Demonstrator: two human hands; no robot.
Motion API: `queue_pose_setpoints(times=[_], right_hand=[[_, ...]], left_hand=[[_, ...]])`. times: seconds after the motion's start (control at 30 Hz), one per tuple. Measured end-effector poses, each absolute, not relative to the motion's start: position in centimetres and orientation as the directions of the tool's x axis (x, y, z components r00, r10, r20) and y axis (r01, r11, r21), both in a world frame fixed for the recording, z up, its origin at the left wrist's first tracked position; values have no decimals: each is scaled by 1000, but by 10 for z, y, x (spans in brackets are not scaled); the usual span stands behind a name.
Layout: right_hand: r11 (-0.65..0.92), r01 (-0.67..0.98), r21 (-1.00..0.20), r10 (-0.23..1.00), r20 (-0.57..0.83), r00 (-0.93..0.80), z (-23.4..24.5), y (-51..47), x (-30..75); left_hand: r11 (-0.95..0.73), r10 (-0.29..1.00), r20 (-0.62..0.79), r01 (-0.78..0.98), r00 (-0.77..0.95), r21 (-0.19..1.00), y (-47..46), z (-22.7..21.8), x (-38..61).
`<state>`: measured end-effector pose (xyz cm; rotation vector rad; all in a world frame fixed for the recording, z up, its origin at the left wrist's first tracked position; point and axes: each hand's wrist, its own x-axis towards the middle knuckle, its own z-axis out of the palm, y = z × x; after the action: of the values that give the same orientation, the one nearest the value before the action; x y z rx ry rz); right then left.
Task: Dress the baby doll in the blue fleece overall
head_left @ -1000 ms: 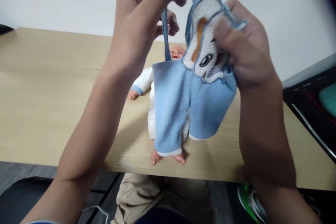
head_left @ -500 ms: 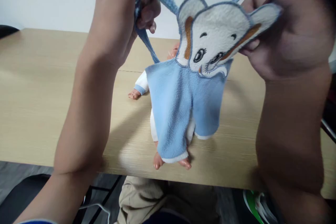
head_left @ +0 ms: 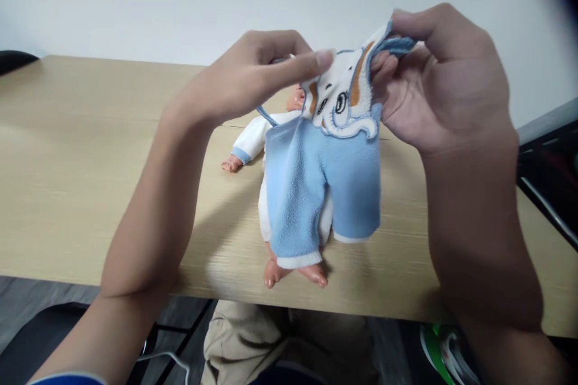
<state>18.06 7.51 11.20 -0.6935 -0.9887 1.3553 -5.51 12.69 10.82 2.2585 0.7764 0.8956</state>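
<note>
Over the near part of the desk (head_left: 112, 180), I have both hands raised and apart, each clamped on the bib of a small pair of blue overalls (head_left: 298, 186). With my left hand (head_left: 266, 75) I pinch the bib's upper corner, thumb across the front; the fingers behind the cloth are mostly hidden from me. With my right hand (head_left: 447, 72) I grip the opposite upper corner, the thumb at its tip and a blue strap (head_left: 397, 45) bunched beside the fingers. Between them the elephant patch (head_left: 338, 96) faces my head camera at a slant, its trunk curling over the waist. Both short legs hang down, white at the hems.

Behind the garment a doll (head_left: 255, 132) lies on the desk, feet toward me, largely covered from this angle. I can make out part of its head, one arm in a white sleeve with a blue cuff, a strip of white clothing, and two bare feet below the left hem. Under the desk edge I see beige trousers (head_left: 239, 337).
</note>
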Motion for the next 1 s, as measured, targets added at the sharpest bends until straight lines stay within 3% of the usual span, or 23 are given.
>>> queue_pose_setpoints(times=[0.1, 0.27, 0.37, 0.47, 0.5, 0.57, 0.7, 0.8, 0.9, 1.0], right_hand=[[103, -438, -893, 989, 141, -54, 114, 74, 183], [149, -365, -919, 986, 168, -22, 110, 81, 190], [248, -61, -967, 964, 241, 110, 98, 90, 195], [400, 268, -876, 811, 475, 342, 87, 100, 199], [469, 326, -821, 764, 562, 316, 84, 101, 199], [586, 323, -743, 758, 644, 106, 83, 99, 197], [577, 62, -814, 798, 546, -253, 89, 84, 189], [570, 131, -811, 766, 467, -441, 95, 71, 189], [552, 309, -775, 792, 370, -485, 97, 64, 194], [510, 269, -817, 827, 379, -415, 94, 64, 196]], left_hand=[[-674, 608, 406, 174, 682, 718, 127, 109, -53], [-638, 624, 447, 88, 641, 765, 130, 107, -51], [-619, 632, 477, 27, 611, 785, 126, 105, -47], [-648, 558, 508, -38, 656, 761, 119, 104, -43], [-670, 529, 526, -53, 666, 740, 116, 104, -42], [-711, 486, 561, -70, 671, 700, 111, 105, -40], [-760, 462, 626, -83, 628, 644, 110, 105, -39], [-782, 484, 668, -62, 565, 620, 111, 105, -40], [-780, 518, 663, -20, 540, 625, 111, 106, -42], [-741, 565, 578, 54, 590, 669, 110, 110, -47]])
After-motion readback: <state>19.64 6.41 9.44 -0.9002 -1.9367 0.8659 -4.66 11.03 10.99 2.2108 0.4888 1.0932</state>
